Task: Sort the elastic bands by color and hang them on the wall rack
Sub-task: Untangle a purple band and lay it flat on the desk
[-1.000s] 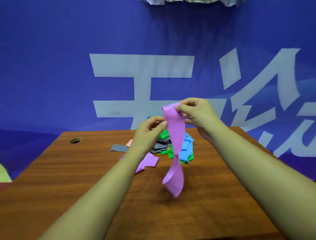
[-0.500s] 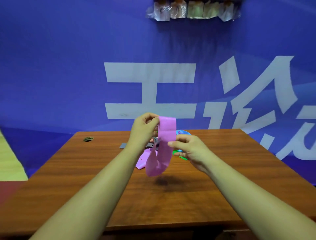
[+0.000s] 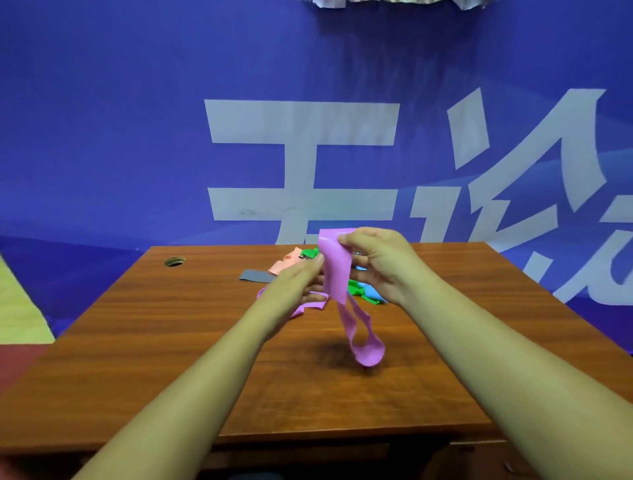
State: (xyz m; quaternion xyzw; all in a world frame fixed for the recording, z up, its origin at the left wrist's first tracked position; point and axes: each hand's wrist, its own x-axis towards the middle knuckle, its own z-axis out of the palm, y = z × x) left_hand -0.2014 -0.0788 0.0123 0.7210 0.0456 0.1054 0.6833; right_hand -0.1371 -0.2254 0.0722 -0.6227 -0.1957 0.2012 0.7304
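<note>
- Lifting a purple band [image 3: 337, 274] clear of the bench [image 3: 171, 342], a person holds it up in front of a blue wall [image 3: 102, 137] printed with large white characters.
- The right grip [image 3: 380, 263] pinches the band's top end between thumb and fingers, so the loop hangs free and shows its full length. Its lower end dangles just above the wood, with a shadow beneath it.
- The left grip [image 3: 298, 284] holds nothing. Its fingers lie stretched out with the tips against the band's left edge, apparently to spread the loop flat and untwisted.
- A second purple band [image 3: 308, 306] lies on the bench just below the left wrist. It probably belongs with the raised one as the start of a purple group.
- The unsorted heap sits behind the hands at the far middle of the bench: a peach band [image 3: 286, 263], a green band [image 3: 310, 253], a grey band [image 3: 255, 275] and a blue band [image 3: 371, 291], overlapping one another.
- Pale fittings [image 3: 329, 2] show at the very top of the wall, cut off by the frame. They may be the rack, though that cannot be told from here.
- No band is seen hanging yet, so the sorting looks to be at an early stage.
- Hanging this band will likely call for a high reach with the loop held open. A limp, twisted loop could slip off or miss its peg.
</note>
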